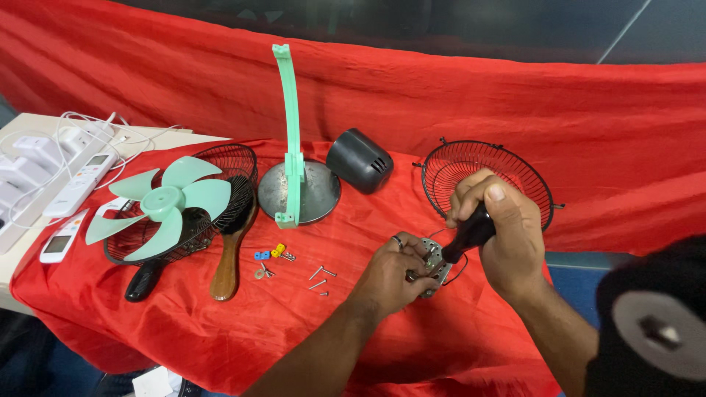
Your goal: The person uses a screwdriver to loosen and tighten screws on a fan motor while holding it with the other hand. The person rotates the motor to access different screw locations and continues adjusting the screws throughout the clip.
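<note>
Two wire guards [489, 180], one green blade [163, 204], four loose screws [321, 279]

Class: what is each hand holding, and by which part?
Right hand: screwdriver, by its black handle. Left hand: small metal motor part, gripped at its edge.

Two white remotes with small screens [57, 242] lie at table's left edge.

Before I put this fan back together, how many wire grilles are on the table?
2. One wire grille lies at left under the green fan blade; the other wire grille sits at right, behind the hands, partly hidden by the right hand.
</note>
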